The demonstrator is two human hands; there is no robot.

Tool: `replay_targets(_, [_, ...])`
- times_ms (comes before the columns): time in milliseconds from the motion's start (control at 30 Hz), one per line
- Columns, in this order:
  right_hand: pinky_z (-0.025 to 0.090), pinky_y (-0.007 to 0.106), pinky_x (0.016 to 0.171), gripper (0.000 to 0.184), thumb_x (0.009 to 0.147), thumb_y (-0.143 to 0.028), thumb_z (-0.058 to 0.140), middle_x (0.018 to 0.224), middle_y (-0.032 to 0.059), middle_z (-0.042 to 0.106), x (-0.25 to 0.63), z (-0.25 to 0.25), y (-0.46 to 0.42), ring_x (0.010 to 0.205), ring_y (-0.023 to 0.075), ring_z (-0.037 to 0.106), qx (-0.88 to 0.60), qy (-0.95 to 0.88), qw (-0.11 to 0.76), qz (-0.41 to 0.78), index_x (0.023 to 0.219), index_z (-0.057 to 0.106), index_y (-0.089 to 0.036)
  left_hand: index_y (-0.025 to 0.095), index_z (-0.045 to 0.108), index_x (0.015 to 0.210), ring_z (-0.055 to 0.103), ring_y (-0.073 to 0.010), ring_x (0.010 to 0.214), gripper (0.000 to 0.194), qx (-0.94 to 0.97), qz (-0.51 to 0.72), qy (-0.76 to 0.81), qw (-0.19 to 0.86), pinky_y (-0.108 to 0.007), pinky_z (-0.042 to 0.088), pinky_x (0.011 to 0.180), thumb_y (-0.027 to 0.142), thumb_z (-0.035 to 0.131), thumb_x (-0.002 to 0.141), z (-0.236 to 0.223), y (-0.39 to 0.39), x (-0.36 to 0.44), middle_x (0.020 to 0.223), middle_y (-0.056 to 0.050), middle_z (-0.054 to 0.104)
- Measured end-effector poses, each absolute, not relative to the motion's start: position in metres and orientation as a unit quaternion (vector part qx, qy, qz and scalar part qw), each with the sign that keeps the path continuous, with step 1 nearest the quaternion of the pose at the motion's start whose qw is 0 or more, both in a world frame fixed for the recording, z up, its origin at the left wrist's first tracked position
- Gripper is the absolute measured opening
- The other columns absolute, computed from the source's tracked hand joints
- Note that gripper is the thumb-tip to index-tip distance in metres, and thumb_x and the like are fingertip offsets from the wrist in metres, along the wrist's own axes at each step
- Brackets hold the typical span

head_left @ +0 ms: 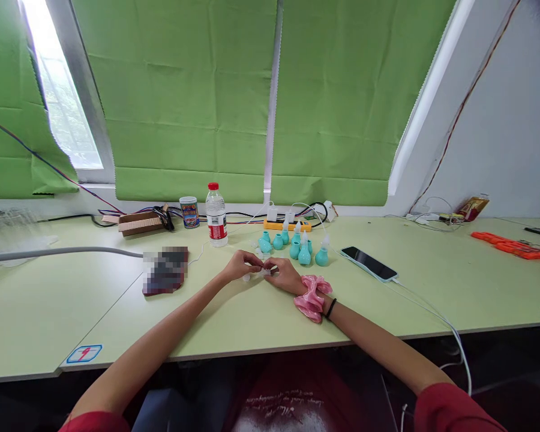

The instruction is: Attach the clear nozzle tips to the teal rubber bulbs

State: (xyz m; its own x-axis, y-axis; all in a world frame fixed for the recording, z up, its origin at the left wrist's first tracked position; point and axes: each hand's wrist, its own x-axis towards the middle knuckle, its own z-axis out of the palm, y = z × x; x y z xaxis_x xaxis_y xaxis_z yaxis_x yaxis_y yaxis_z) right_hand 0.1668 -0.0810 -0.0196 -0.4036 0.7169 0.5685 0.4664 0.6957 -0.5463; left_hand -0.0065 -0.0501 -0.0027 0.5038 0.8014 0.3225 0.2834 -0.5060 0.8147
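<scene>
A pale green table [454, 282] runs across the whole scene, with green blinds [184, 102] hanging behind its far edge. On the far middle of the table stand a clear water bottle [216, 216] with a red cap and, just left of it, a small printed can [189, 212]. A dark phone [369, 263] lies to the right, plugged into a white cable [436, 312] that trails off the near edge. Between bottle and phone stands a cluster of teal bulbs [297, 246] with clear tips, in front of a yellow power strip [288, 225]. Near the cluster, at the table's middle, the left hand [240, 264] and right hand [286, 276] meet, fingers curled and pinching a small clear piece [264, 272] between them; its exact shape is too small to tell. A pink scrunchie [312, 297] sits on the right wrist.
</scene>
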Motion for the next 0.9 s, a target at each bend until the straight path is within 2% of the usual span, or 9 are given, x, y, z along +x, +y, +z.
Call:
replay_targets(733, [0.047, 0.023, 0.060, 0.013, 0.062, -0.011, 0.054, 0.072, 0.0003, 0.060, 0.1676, -0.0225, -0.0779, 0.062, 0.0114, 0.055, -0.360, -0.833, 0.399, 0.129, 0.073, 0.058, -0.017, 0.012, 0.066, 0.071, 0.059, -0.0150, 0.064, 0.018, 0.798, 0.351, 0.364, 0.327, -0.025, 0.047, 0.062, 0.025, 0.063, 0.061, -0.0038, -0.0490, -0.0056, 0.068, -0.004, 0.065])
replay_targets(900, [0.046, 0.023, 0.061, 0.016, 0.062, -0.010, 0.054, 0.073, 0.0003, 0.060, 0.1681, -0.0214, -0.0791, 0.063, 0.0113, 0.054, -0.357, -0.835, 0.399, 0.127, 0.077, 0.056, -0.017, 0.012, 0.066, 0.070, 0.058, -0.0150, 0.064, 0.016, 0.796, 0.351, 0.369, 0.327, -0.024, 0.046, 0.061, 0.025, 0.062, 0.061, -0.0037, -0.0500, -0.0047, 0.067, -0.004, 0.066])
